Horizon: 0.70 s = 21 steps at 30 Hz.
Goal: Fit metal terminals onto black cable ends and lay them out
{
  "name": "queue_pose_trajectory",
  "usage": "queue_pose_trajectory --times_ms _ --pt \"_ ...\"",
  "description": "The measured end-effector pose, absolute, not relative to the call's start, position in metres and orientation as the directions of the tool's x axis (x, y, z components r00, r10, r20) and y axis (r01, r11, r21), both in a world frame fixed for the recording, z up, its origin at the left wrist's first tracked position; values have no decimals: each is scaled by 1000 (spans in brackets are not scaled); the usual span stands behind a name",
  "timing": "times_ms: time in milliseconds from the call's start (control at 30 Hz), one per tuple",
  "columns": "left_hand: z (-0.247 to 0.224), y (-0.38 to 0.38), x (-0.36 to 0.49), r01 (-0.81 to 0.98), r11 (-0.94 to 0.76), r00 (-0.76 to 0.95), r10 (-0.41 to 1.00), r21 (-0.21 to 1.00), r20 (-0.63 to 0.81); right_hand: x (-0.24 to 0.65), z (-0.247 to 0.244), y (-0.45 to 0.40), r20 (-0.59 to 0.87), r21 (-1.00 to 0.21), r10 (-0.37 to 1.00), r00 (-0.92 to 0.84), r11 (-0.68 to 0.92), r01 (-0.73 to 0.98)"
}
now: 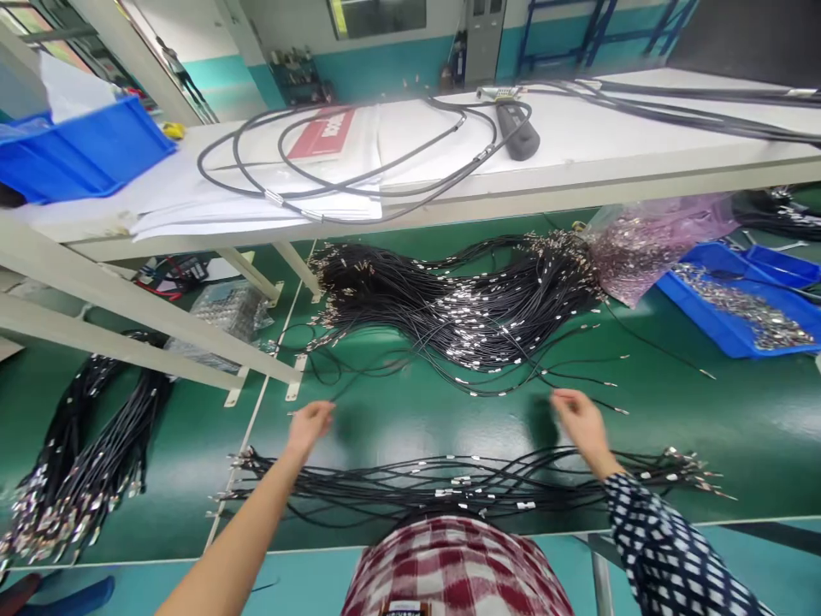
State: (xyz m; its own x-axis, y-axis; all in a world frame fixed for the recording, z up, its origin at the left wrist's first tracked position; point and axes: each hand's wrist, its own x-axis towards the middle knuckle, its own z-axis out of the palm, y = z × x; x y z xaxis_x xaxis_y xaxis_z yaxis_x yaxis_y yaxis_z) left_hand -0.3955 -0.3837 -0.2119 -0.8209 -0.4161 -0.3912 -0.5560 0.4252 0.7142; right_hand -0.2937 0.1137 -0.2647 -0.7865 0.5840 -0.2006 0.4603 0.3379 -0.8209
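Observation:
My left hand (pixel 311 425) is closed in a pinch over the green bench, left of centre. A thin black cable (pixel 346 385) runs from its fingertips toward the pile, and a small metal end shows left of the hand. On the other side, my right hand (pixel 579 425) is also pinched, at a black cable (pixel 544 373) trailing off the pile; its fingertips are slightly blurred. Beyond both hands lies a large pile of black cables (pixel 410 295) with silver ferrules and metal ends. Nearer to me, a loose bundle of similar cables (pixel 423 492) stretches across the bench beneath my forearms.
A white shelf (pixel 436 175) spans the back, carrying looped cables, papers and a blue bin (pixel 90 150). Its legs (pixel 256 342) stand at left beside another cable bundle (pixel 96 436). At right are a pink bag (pixel 654 239) and a blue tray (pixel 718 329) of metal parts.

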Motion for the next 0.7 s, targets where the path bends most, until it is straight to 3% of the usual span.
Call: queue_pose_trajectory --times_ms 133,233,433,567,700 --pt "-228 -312 -438 -674 50 -729 -204 737 -653 -339 -282 15 -298 -895 131 -946 306 324" --pt "-233 -276 -468 -691 -216 -682 -124 690 -721 -347 -282 -35 -305 -929 -38 -951 232 289" --pt "-228 -255 -504 -599 -554 -667 -55 578 -743 -336 -281 -61 -392 -918 -125 -912 -7 396" --pt "-206 -263 -469 -589 -614 -681 28 525 -731 -322 -271 -58 -504 -825 -109 -857 -233 515" --pt "-176 -283 -379 -693 -580 -640 221 429 -736 -308 -253 -47 -574 -664 -123 -809 -507 549"
